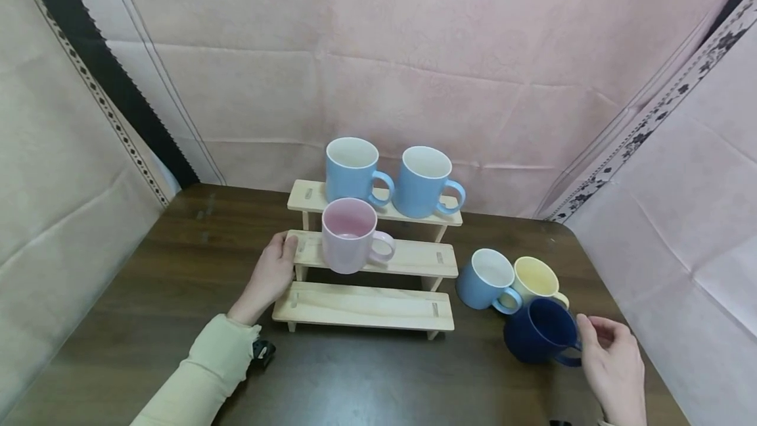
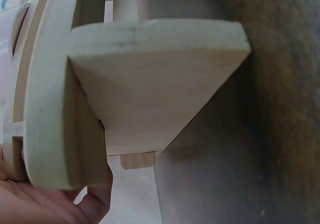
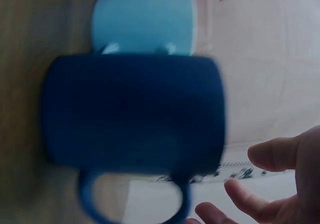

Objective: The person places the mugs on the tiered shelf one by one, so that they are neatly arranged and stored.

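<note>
My left hand point(image 1: 272, 271) grips the left end of the middle tier of a three-step wooden display stand point(image 1: 367, 304). In the left wrist view its fingers point(image 2: 95, 199) curl round the end of a board. A pink mug point(image 1: 349, 235) stands on that middle tier, its handle to the right. At the right, my right hand point(image 1: 615, 360) is beside the handle of a dark blue mug point(image 1: 535, 331). The right wrist view shows its thumb and fingers point(image 3: 272, 154) spread apart, with a gap between them and the mug's wall.
Two light blue mugs point(image 1: 350, 179) stand on the top tier. Another light blue mug point(image 1: 481, 281) and a yellow mug point(image 1: 535, 278) stand on the brown table point(image 1: 331, 380), crowded against the dark blue one. Pale cloth point(image 1: 414, 64) hangs behind and at both sides.
</note>
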Demonstrator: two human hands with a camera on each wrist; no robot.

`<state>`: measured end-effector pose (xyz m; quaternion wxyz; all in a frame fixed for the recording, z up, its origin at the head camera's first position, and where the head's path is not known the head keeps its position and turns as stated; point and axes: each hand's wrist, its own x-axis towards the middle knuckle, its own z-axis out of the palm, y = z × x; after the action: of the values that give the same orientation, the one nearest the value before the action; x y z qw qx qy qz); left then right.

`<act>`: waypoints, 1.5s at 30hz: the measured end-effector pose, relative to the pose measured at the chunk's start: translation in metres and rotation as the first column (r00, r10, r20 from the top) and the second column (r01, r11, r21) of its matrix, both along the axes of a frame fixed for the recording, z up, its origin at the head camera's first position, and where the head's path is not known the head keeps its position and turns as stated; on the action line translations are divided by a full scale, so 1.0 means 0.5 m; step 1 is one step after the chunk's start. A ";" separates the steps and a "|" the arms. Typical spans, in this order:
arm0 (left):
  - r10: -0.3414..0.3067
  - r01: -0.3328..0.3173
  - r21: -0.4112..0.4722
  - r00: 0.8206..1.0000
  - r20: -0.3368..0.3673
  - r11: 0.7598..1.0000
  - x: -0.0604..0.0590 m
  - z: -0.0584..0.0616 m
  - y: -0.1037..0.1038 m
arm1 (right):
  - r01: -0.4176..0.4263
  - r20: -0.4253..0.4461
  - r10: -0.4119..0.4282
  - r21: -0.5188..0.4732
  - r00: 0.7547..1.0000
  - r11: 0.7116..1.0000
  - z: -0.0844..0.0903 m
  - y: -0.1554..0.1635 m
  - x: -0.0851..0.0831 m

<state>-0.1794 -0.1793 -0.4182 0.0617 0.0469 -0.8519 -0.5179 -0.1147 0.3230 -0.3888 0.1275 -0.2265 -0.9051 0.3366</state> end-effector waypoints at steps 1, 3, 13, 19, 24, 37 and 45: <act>0.000 0.000 0.000 1.000 -0.001 1.000 0.000 0.001 -0.001 | 0.004 0.007 -0.004 0.004 1.000 1.000 -0.007 0.004 0.000; 0.001 -0.001 0.002 1.000 0.001 1.000 0.001 0.003 -0.001 | 0.000 0.020 0.000 -0.004 1.000 1.000 -0.022 0.012 0.000; 0.001 -0.001 0.011 1.000 0.012 1.000 0.001 0.002 -0.001 | -0.063 0.088 0.070 -0.083 0.994 0.995 -0.067 0.034 0.001; -0.003 0.003 0.014 1.000 0.013 1.000 0.002 0.003 -0.001 | -0.130 0.131 0.167 -0.257 0.977 0.958 -0.088 0.054 0.000; 0.000 0.000 0.014 1.000 0.007 1.000 0.002 0.002 -0.001 | -0.177 0.066 0.262 -0.582 0.963 0.793 -0.106 0.076 -0.006; 0.005 -0.005 0.006 1.000 0.006 1.000 0.000 0.001 0.000 | -0.458 -0.281 0.392 -0.741 0.876 0.491 -0.128 0.099 0.012; -0.002 0.002 0.014 1.000 0.004 1.000 0.000 0.001 0.001 | -0.438 -0.246 0.381 -0.683 0.891 0.585 -0.123 0.090 0.020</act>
<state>-0.1791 -0.1787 -0.4176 0.0590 0.0476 -0.8484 -0.5239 -0.1046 0.3681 -0.4505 -0.0201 -0.0308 -0.7200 0.6930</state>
